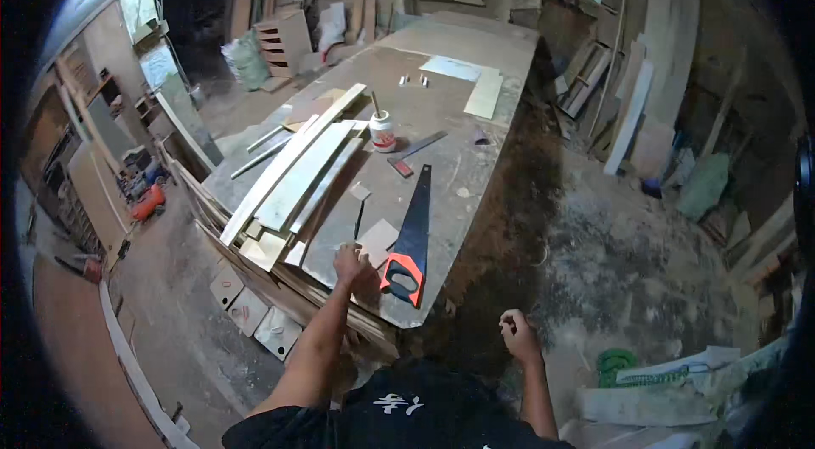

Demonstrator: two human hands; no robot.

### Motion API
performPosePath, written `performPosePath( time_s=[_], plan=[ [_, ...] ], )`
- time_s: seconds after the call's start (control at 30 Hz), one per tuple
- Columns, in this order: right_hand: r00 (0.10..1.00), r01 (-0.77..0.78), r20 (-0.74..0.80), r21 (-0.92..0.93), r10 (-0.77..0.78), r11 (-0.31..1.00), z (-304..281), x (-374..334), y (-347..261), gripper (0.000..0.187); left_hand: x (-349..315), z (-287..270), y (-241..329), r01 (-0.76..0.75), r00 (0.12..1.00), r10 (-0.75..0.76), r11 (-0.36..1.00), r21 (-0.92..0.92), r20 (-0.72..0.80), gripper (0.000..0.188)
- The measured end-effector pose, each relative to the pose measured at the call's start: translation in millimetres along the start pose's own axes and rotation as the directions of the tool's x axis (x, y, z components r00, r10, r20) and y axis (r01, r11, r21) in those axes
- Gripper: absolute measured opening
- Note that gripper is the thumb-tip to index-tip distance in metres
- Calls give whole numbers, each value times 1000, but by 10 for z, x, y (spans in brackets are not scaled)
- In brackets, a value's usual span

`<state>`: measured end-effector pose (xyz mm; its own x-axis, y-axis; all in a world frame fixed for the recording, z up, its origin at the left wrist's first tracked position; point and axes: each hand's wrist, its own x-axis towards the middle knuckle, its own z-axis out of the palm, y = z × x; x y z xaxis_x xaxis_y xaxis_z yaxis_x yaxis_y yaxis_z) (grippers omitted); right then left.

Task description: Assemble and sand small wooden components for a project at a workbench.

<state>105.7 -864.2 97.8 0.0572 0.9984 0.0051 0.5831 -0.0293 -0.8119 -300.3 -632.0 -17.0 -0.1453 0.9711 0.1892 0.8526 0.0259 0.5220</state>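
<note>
My left hand [348, 266] is closed at the table's near edge, its fingers at the lower end of a slim black stick [358, 220]. A small grey square piece [361, 192] is by the stick's far end; I cannot tell if the two are joined. Just right of that hand lies a thin pale square board [378, 238]. Beside it rests a handsaw [414, 224] with a dark blade and an orange and black handle. My right hand [519, 337] hangs beyond the table's right edge, fingers curled in, with nothing visible in them.
Long pale wood strips [297, 169] are stacked on the table's left. Behind the saw are a white jar [382, 133] with a stick in it and a try square [418, 150]. Flat pale panels [483, 92] lie farther back. Boards [632, 109] lean at the right.
</note>
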Motion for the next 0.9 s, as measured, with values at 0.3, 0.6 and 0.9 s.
performPosePath(
  time_s=[0.3,0.6,0.9],
  plan=[
    [999,-26,35,57,24,998,91,163,203,14,428,76,48,109,958,-170,960,258,231,31],
    [992,-102,75,5,102,995,80,252,194,16,418,129,-74,72,989,-115,919,388,89,30],
    [996,82,31,49,-83,995,216,341,40,14,547,61,-19,162,987,-161,949,272,-25,21]
  ],
)
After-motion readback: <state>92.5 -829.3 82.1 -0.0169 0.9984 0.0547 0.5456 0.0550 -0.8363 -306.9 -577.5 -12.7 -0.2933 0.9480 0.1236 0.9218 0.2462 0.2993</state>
